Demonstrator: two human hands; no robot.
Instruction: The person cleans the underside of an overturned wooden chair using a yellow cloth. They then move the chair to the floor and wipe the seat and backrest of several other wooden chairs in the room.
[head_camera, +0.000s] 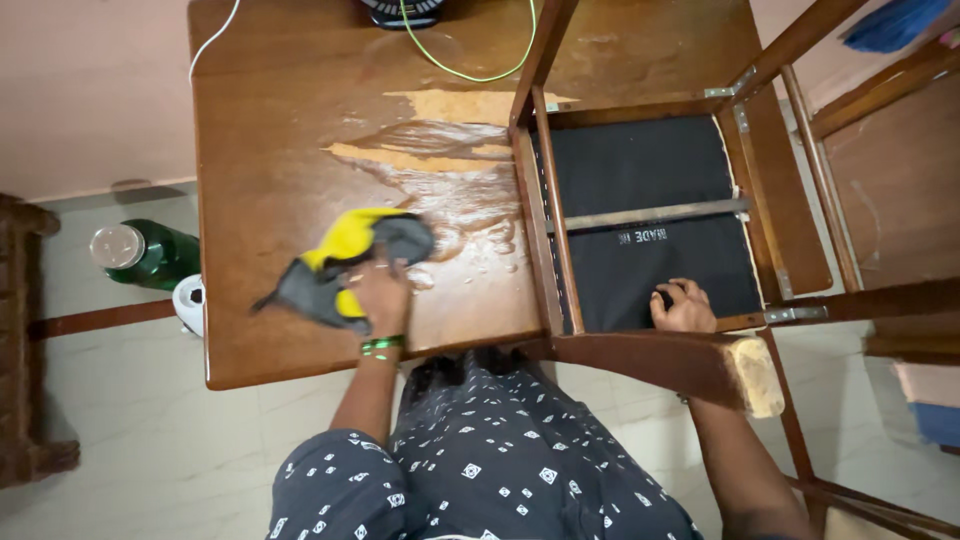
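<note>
Yellow and grey, the cloth (345, 262) lies on the wet brown table (260, 150), near its front edge, with the left hand (383, 293) pressing down on it, fingers closed over the fabric. Long, overlapping strokes toward the puddle (455, 190) should lift the water best (it spreads beside the upturned chair (640, 230)). The right hand (684, 307) grips that chair's frame, fingers curled.
</note>
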